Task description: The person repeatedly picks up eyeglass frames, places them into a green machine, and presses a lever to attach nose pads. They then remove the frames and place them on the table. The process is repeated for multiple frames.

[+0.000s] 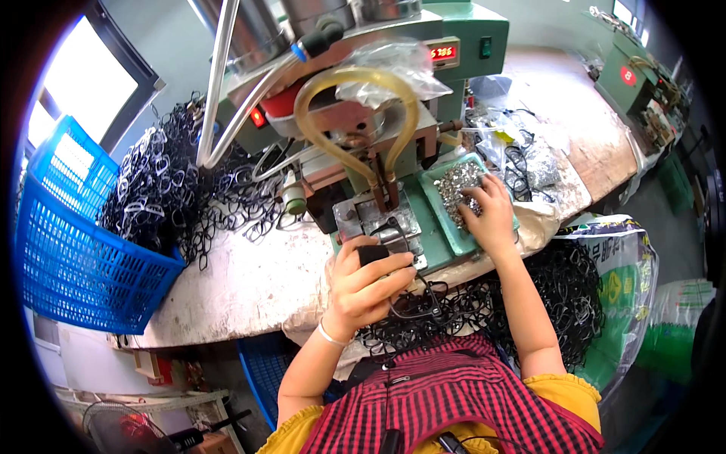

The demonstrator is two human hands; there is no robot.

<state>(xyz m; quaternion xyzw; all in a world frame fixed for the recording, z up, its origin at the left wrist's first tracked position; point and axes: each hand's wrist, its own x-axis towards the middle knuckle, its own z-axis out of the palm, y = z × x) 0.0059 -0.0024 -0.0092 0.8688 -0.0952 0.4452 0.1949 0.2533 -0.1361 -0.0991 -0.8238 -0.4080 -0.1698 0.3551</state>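
My left hand (369,289) is closed around a black plastic eyeglass frame (436,306). Part of the frame reaches onto the metal work plate (408,214) of a green bench machine, under its pointed head (387,193). A black block or pad (372,255) shows at the fingers of this hand; which of the two I cannot tell. My right hand (493,218) dips into a light green tray (461,246) beside the plate. Its fingers curl among small shiny metal pieces (456,184); whatever sits between the fingertips is too small to make out.
A yellowish hose (414,113) loops in front of the machine. On the left, a blue plastic basket (91,257) leans by a heap of black frames (147,197). More frames (560,291) lie in my lap area, beside a printed sack (620,280). Another green machine (635,83) stands far right.
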